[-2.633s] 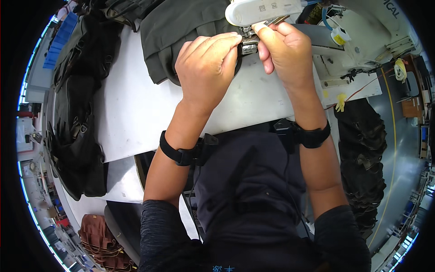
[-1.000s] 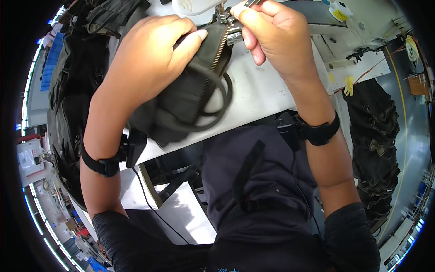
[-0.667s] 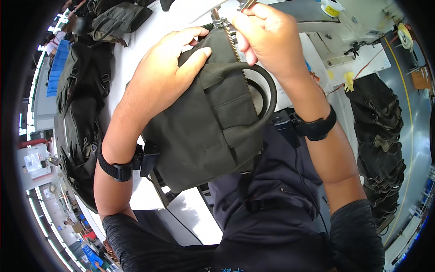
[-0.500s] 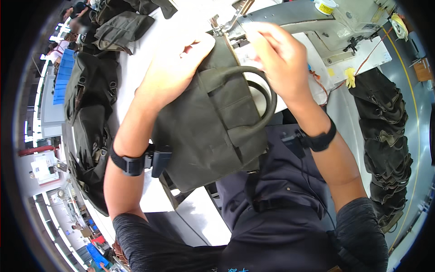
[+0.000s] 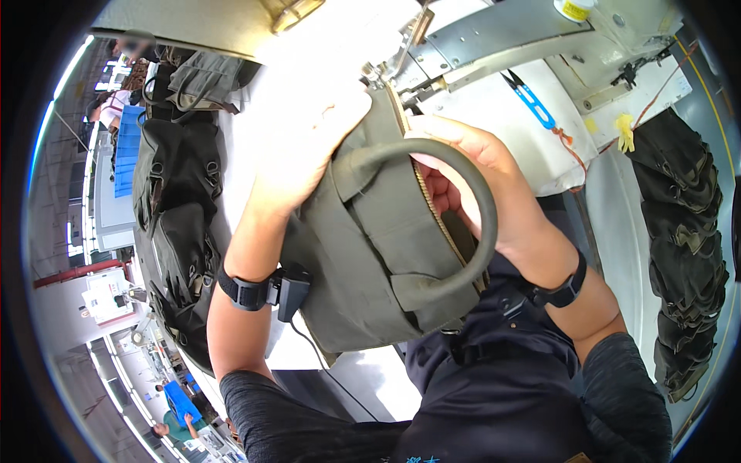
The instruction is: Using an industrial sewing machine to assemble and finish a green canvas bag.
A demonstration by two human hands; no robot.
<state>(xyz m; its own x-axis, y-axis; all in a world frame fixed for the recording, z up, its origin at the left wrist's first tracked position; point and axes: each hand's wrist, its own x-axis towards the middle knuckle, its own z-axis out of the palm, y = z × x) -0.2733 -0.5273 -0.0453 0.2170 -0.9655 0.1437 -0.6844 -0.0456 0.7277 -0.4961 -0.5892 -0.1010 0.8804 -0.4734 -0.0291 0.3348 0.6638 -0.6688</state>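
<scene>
An olive-green bag with a curved handle and brass zipper lies across the table's front edge and above my lap. My left hand grips its upper left part, fingers closed and partly washed out by glare. My right hand reaches behind the handle, fingers curled on the bag's zipper edge, thumb along it. The bag's narrow top end reaches the sewing machine's presser foot; whether it is under the foot I cannot tell. Blue-handled thread snips lie to the right of my hands.
Piles of dark bags line the left and right sides. Farther left are blue crates and distant co-workers, one in green. The machine bed spans the upper right, with yellow cloth below it.
Over these seconds the bag has turned and come down toward my lap, zipper and handle showing. My right hand has left the metal piece by the needle and moved down onto the bag.
</scene>
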